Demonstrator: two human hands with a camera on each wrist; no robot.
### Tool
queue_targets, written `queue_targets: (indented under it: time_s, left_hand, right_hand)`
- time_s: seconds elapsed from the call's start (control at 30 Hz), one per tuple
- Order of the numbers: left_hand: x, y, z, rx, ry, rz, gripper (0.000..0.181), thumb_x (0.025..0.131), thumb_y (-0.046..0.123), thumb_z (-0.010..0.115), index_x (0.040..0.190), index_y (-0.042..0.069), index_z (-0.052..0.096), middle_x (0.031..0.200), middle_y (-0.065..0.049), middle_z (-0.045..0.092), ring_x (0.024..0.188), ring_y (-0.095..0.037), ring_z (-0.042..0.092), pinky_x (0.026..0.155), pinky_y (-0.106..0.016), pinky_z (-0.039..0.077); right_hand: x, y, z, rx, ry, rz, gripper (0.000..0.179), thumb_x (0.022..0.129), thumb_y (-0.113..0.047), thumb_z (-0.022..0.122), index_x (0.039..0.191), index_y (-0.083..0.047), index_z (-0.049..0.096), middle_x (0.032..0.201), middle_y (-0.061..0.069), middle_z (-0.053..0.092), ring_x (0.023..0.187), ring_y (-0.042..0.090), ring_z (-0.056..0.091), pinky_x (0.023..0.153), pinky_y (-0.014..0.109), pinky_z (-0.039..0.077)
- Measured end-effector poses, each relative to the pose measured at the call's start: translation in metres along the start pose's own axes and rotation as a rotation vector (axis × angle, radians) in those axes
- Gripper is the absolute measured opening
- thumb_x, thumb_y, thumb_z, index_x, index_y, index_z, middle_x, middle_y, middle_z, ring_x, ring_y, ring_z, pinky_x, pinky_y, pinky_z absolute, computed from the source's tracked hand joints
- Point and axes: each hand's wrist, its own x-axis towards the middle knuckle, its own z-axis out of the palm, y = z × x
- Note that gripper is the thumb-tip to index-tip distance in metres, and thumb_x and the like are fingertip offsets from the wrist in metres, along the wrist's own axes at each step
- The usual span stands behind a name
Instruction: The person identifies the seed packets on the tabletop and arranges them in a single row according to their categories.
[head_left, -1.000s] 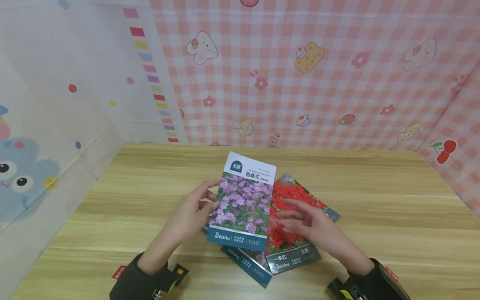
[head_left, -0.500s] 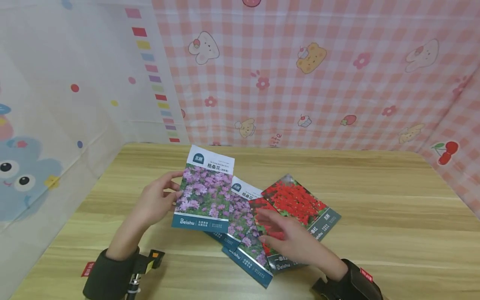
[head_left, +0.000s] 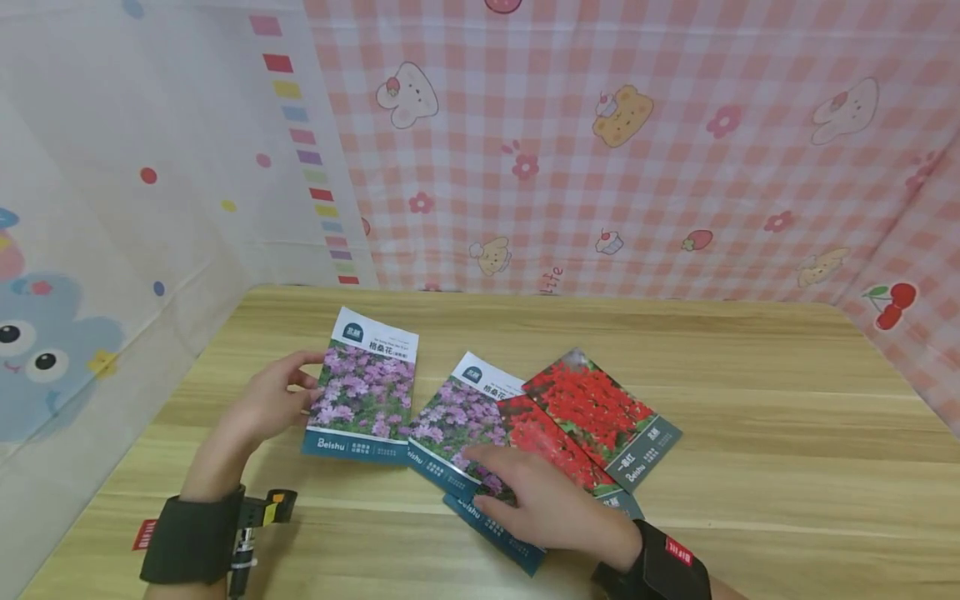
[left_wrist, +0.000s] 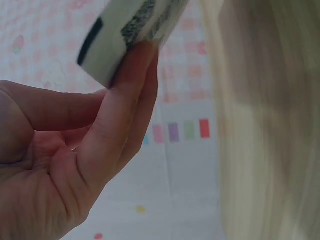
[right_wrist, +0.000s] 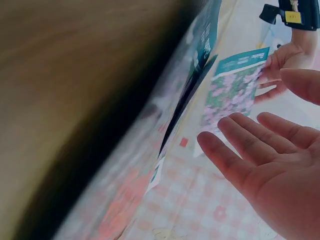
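My left hand [head_left: 270, 404] pinches a seed packet [head_left: 363, 392] with purple flowers on its front by its left edge. In the left wrist view, thumb and fingers grip the packet [left_wrist: 117, 42], whose pale back with printed codes shows. My right hand [head_left: 536, 500] hovers with relaxed fingers over a fanned pile; in the right wrist view nothing is in its fingers. Directly beneath it are a purple-flower packet [head_left: 453, 417], another one [head_left: 498, 537] mostly covered, and a red-flower packet [head_left: 551, 442]. A second red packet [head_left: 592, 408] overlaps at the upper right.
The pile lies on a wood-grain table [head_left: 765, 433]. A pink checked cloth [head_left: 562, 200] hangs behind the table, and a white printed cloth [head_left: 195, 233] stands along the left. Each wrist wears a black band [head_left: 191, 537] with a small camera.
My left hand has carried the purple packet left, off the pile, and lowered it toward the table. My right hand has shifted left from the red packets toward the purple ones.
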Motion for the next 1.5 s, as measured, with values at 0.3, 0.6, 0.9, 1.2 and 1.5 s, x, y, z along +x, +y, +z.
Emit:
queue_targets:
  time_s: [0.3, 0.6, 0.9, 1.2, 1.5]
  left_hand:
    - [0.004, -0.02, -0.011, 0.025, -0.033, -0.087, 0.05, 0.085, -0.012, 0.042, 0.133, -0.012, 0.027, 0.096, -0.023, 0.045, 0.074, -0.023, 0.051, 0.061, -0.034, 0.052]
    - [0.007, -0.032, -0.014, 0.164, -0.026, -0.164, 0.061, 0.074, -0.017, 0.045, 0.132, -0.013, 0.026, 0.096, -0.028, 0.047, 0.072, -0.026, 0.051, 0.055, -0.031, 0.05]
    - [0.007, -0.038, -0.014, 0.307, -0.044, -0.165, 0.041, 0.073, -0.016, 0.047, 0.113, -0.01, 0.043, 0.092, -0.028, 0.05, 0.076, -0.032, 0.05, 0.054, -0.031, 0.049]
    - [0.006, -0.039, -0.013, 0.405, -0.048, -0.16, 0.021, 0.072, -0.014, 0.047, 0.091, -0.009, 0.053, 0.088, -0.023, 0.052, 0.077, -0.031, 0.049, 0.06, -0.036, 0.046]
    - [0.009, -0.038, -0.013, 0.446, -0.051, -0.176, 0.014, 0.074, -0.008, 0.053, 0.089, -0.01, 0.054, 0.079, -0.018, 0.053, 0.072, -0.028, 0.049, 0.061, -0.039, 0.045]
  right_hand:
    - [0.018, -0.015, 0.002, -0.11, -0.082, -0.064, 0.045, 0.09, -0.02, 0.058, 0.131, -0.004, 0.047, 0.131, 0.008, 0.049, 0.123, 0.018, 0.042, 0.1, 0.032, 0.037]
    - [0.039, -0.029, 0.007, -0.254, -0.139, -0.175, 0.043, 0.089, -0.021, 0.06, 0.127, -0.004, 0.051, 0.131, 0.009, 0.05, 0.124, 0.019, 0.042, 0.101, 0.03, 0.034]
    - [0.054, -0.038, 0.017, -0.371, -0.246, -0.131, 0.048, 0.089, -0.027, 0.059, 0.132, -0.009, 0.047, 0.138, 0.005, 0.042, 0.129, 0.016, 0.035, 0.104, 0.037, 0.031]
    - [0.063, -0.042, 0.029, -0.411, -0.367, -0.173, 0.052, 0.09, -0.032, 0.058, 0.135, -0.012, 0.044, 0.142, 0.001, 0.036, 0.133, 0.013, 0.025, 0.103, 0.047, 0.029]
    - [0.073, -0.047, 0.033, -0.409, -0.441, -0.149, 0.055, 0.089, -0.034, 0.058, 0.137, -0.014, 0.041, 0.144, 0.0, 0.032, 0.134, 0.013, 0.022, 0.106, 0.046, 0.023]
